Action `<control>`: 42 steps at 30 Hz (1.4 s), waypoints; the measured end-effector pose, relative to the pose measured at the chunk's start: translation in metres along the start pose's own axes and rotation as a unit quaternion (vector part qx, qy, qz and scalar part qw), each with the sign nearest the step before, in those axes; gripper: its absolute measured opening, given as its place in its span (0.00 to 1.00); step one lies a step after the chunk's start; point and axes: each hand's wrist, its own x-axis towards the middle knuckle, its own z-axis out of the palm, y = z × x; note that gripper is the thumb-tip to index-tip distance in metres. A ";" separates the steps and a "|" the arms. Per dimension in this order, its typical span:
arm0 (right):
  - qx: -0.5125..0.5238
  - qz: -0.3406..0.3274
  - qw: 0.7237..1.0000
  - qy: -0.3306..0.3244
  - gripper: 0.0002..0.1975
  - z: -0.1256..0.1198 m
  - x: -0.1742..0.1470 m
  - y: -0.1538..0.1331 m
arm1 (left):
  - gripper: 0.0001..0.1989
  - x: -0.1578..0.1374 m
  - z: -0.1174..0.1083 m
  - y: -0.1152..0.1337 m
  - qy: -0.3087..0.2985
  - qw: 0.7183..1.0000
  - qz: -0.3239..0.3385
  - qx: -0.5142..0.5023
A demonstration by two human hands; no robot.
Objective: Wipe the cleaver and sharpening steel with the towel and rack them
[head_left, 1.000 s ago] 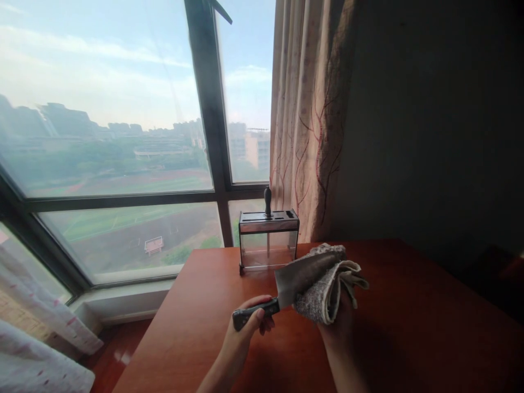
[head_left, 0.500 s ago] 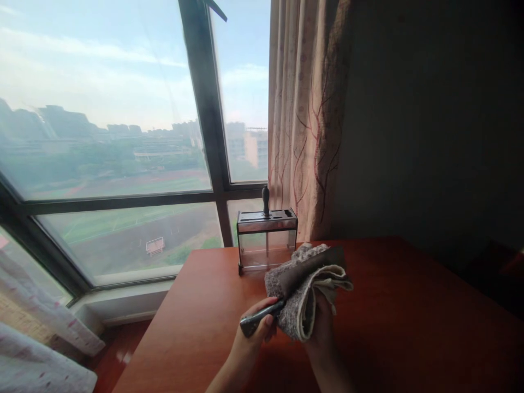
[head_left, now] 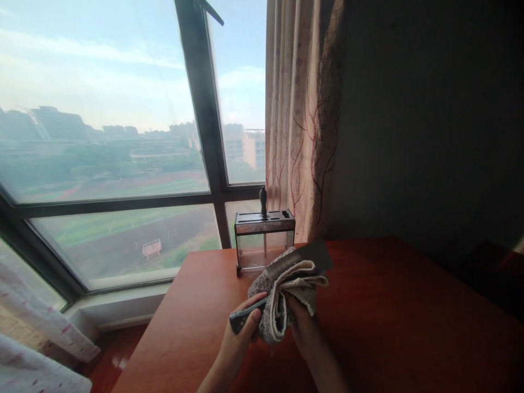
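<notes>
My left hand (head_left: pixel 242 334) is closed around the dark handle of a cleaver (head_left: pixel 307 257), whose broad blade points up and to the right. A folded grey-and-cream cloth (head_left: pixel 273 311) lies around part of the blade near the handle. The blade's far end sticks out bare beyond it. My right hand (head_left: pixel 302 323) grips the cloth from the right, its fingertips largely hidden in the folds. Just behind the cloth stands a clear-sided knife block (head_left: pixel 266 226) with a slotted dark top, and one black-handled tool (head_left: pixel 262 201) rises upright from it.
The reddish-brown table (head_left: pixel 196 305) extends under both hands. Beyond it are a large window (head_left: pixel 123 202) with a dark frame and a patterned curtain (head_left: pixel 298 125). The wall on the right is in deep shadow. Another light curtain (head_left: pixel 36 349) hangs at lower left.
Both hands, with the cleaver and cloth, have shifted left. The cloth has slid down the blade towards the handle, so more of the blade's end shows. The view has turned slightly.
</notes>
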 end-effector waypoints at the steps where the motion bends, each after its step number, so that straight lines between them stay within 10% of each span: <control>1: 0.013 -0.007 1.000 0.006 0.22 -0.002 0.002 -0.001 | 0.29 0.000 0.000 0.001 -0.012 1.000 -0.005 -0.008; 13: 0.203 0.000 0.978 0.051 0.10 -0.038 0.025 -0.037 | 0.30 0.008 0.001 -0.015 -0.083 0.996 0.039 -0.025; 31: 0.052 0.053 0.996 -0.045 0.19 0.002 -0.014 -0.001 | 0.40 0.024 0.003 -0.037 -0.015 0.992 0.124 -0.003; 42: 0.057 0.001 0.998 -0.021 0.22 -0.001 -0.007 -0.013 | 0.32 0.006 -0.006 0.004 -0.022 0.994 0.107 -0.016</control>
